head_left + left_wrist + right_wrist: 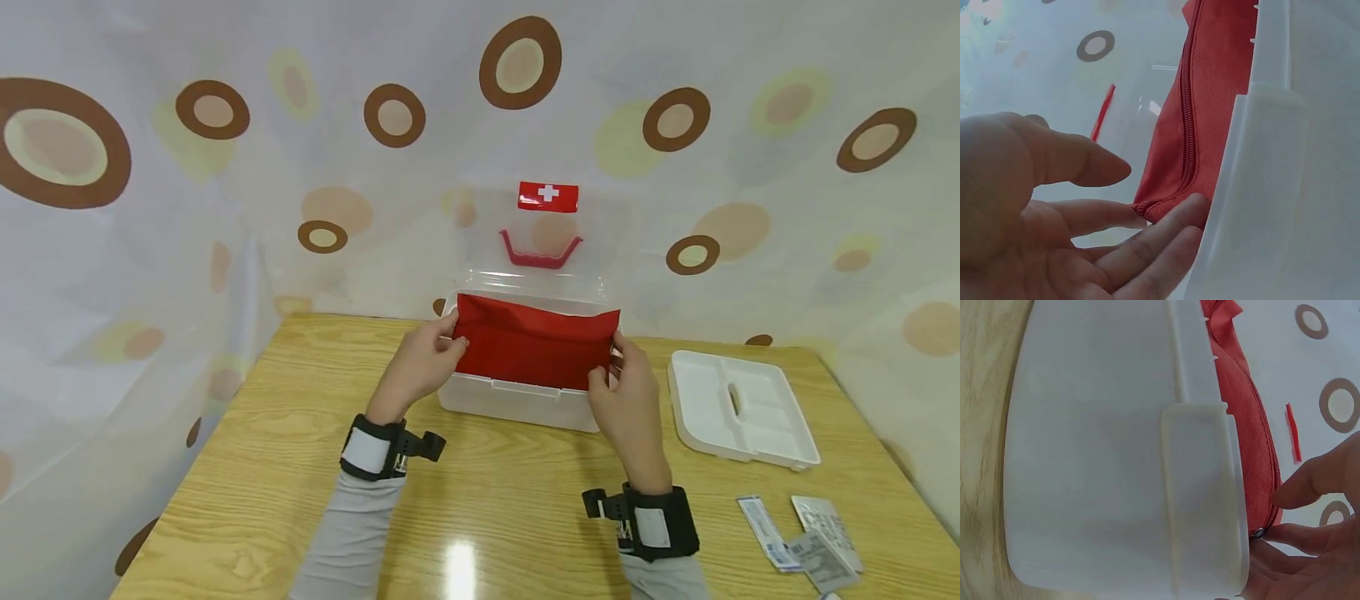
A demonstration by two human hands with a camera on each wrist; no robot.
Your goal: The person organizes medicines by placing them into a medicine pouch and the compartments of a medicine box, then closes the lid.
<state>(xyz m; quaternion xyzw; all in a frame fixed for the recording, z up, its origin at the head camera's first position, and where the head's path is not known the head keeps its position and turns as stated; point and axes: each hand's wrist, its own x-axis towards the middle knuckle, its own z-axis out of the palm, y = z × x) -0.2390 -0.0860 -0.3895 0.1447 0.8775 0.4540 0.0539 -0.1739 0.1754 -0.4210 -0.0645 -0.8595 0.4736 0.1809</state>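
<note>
A red zip pouch (536, 342) lies partly inside a translucent white plastic box (517, 402), its upper edge standing above the rim. At the pouch's left end, my left hand (425, 358) touches the corner with its fingers, and the thumb stands apart from the cloth in the left wrist view. My right hand (626, 396) pinches the opposite end between thumb and index finger, close to the zipper pull (1259, 533). In the left wrist view the zipper (1186, 106) runs along the pouch. The pouch's lower part is hidden by the box wall.
Behind the box stands its clear raised lid (483, 229) with a red handle (542, 260) and a white-cross label (548, 197). A white divided tray (738, 408) sits at right on the wooden table (300, 400). Nearer lie several small packets (765, 533). Patterned cloth hangs behind.
</note>
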